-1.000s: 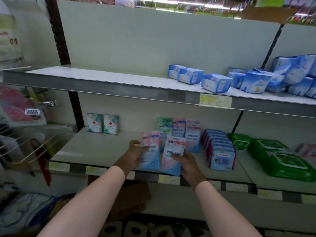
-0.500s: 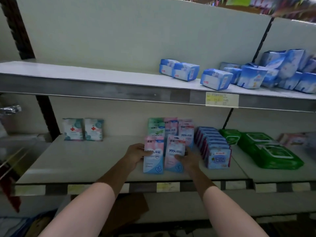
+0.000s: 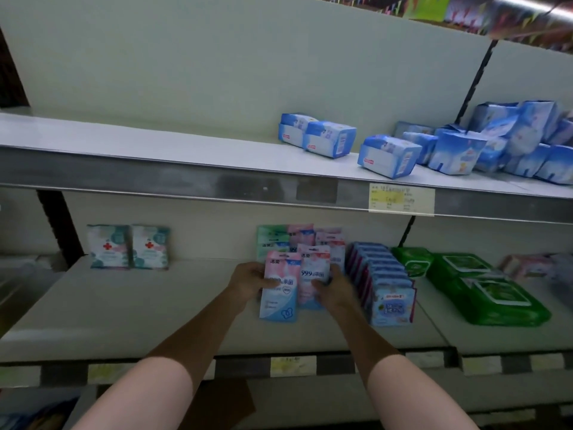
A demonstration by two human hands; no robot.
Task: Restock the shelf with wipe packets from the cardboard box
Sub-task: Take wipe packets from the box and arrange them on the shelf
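Two pink-and-blue wipe packets stand upright side by side on the lower shelf [image 3: 130, 308]. My left hand [image 3: 248, 282] grips the left packet [image 3: 280, 301] at its left edge, thumb on its front. My right hand [image 3: 331, 287] holds the right packet [image 3: 313, 274] from its right side. Behind them stand more pink and green packets [image 3: 297, 237] in a row. A corner of the cardboard box [image 3: 217, 401] shows below the shelf, between my forearms.
Blue wipe packs [image 3: 379, 280] stand in a row just right of my right hand, with green flat packs [image 3: 483, 290] further right. Two red-cross packets [image 3: 128, 246] stand at the back left. Blue bags [image 3: 387, 156] lie on the upper shelf [image 3: 155, 169].
Both hands have pushed the two packets further back onto the lower shelf, and the view has moved closer and to the right.
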